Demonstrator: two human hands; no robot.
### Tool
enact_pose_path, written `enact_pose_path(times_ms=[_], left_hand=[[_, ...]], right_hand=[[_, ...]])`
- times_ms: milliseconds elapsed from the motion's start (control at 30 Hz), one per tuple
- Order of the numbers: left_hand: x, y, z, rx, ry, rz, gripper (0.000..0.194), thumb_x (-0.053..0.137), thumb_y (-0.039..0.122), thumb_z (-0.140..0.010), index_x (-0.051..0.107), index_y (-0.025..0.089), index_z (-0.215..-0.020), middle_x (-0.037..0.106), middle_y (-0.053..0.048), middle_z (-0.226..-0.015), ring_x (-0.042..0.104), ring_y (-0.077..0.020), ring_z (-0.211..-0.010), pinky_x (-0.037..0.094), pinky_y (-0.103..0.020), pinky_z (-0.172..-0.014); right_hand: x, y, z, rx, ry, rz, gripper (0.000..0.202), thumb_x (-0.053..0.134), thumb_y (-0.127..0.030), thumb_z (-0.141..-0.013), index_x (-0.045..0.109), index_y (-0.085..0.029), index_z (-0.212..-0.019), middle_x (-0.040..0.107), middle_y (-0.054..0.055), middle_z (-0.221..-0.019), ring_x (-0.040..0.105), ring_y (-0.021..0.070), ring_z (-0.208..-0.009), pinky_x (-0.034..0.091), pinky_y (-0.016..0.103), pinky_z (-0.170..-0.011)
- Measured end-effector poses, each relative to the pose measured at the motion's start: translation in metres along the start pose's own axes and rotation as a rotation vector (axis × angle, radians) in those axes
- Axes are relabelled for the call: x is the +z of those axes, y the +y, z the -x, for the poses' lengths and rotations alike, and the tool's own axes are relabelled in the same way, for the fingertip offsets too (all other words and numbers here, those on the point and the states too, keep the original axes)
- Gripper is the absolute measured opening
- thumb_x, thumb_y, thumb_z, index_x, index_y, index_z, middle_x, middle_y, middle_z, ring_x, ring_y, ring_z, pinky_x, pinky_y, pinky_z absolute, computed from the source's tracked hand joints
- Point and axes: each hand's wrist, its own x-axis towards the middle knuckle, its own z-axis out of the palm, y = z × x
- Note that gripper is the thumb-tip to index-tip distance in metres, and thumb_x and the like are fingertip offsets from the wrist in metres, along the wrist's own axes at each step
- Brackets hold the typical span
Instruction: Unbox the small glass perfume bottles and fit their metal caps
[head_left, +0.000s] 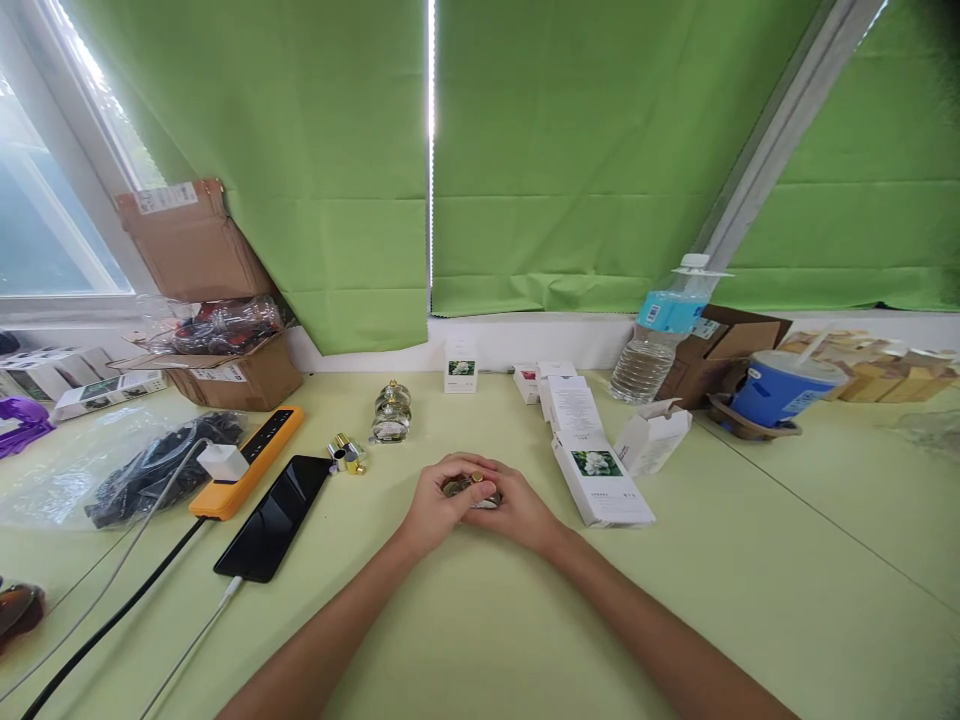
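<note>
Both hands are wrapped round a small glass perfume bottle [491,499] with a gold-coloured neck, low over the green table. My left hand [442,503] curls round its left side, a thumb lying over the top. From the right, my right hand [521,505] closes round the same bottle; fingers of the two hands meet behind it. Most of the bottle is hidden by them. Beyond them stand similar clear glass bottles [392,412], close together. Several gold and silver caps [347,455] lie to the left. White printed cartons [600,478] lie right of my hands.
A black phone [274,518] on a charging cable and an orange power strip [247,465] lie at left, near an open cardboard box [232,385]. At right stand a water bottle [652,340] and a blue cup [780,388]. One white carton [460,368] stands at the back.
</note>
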Motion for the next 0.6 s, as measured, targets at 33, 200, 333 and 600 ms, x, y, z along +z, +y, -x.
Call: enact_pose_path(times_ms=[33, 200, 333, 600], left_hand=[[-0.0007, 0.0011, 0.0004, -0.003, -0.012, -0.001, 0.017, 0.067, 0.032, -0.082, 0.074, 0.018, -0.09, 0.066, -0.011, -0.113, 0.06, -0.0254, -0.109, 0.05, -0.038, -0.093], [-0.0034, 0.0045, 0.0009, -0.014, -0.045, 0.028, 0.018, 0.065, 0.032, -0.084, 0.073, 0.018, -0.092, 0.065, -0.012, -0.116, 0.059, -0.0257, -0.112, 0.049, -0.039, -0.095], [-0.0029, 0.0015, -0.0003, -0.022, -0.03, 0.06, 0.016, 0.068, 0.032, -0.081, 0.075, 0.017, -0.085, 0.066, -0.012, -0.113, 0.06, -0.026, -0.108, 0.05, -0.039, -0.093], [-0.0021, -0.0047, -0.0023, -0.038, 0.012, 0.14, 0.012, 0.077, 0.026, -0.072, 0.076, 0.019, -0.082, 0.063, -0.009, -0.107, 0.06, -0.0242, -0.102, 0.051, -0.036, -0.087]], right_hand=[[-0.0003, -0.0007, 0.0001, -0.001, 0.001, -0.005, 0.034, 0.074, -0.03, -0.074, 0.069, -0.027, -0.108, 0.069, 0.003, -0.11, 0.064, 0.0251, -0.098, 0.052, 0.037, -0.085], [-0.0014, -0.0036, -0.0002, -0.005, -0.008, 0.007, 0.034, 0.072, -0.032, -0.077, 0.068, -0.027, -0.11, 0.068, 0.003, -0.111, 0.063, 0.025, -0.1, 0.052, 0.037, -0.086], [-0.0016, -0.0033, 0.0, 0.001, -0.01, 0.011, 0.035, 0.073, -0.033, -0.076, 0.068, -0.027, -0.11, 0.068, 0.003, -0.111, 0.063, 0.0246, -0.098, 0.052, 0.036, -0.085], [-0.0018, -0.0014, 0.0028, 0.003, -0.013, 0.063, 0.033, 0.071, -0.041, -0.079, 0.068, -0.027, -0.109, 0.069, 0.003, -0.106, 0.062, 0.0251, -0.096, 0.051, 0.036, -0.081]])
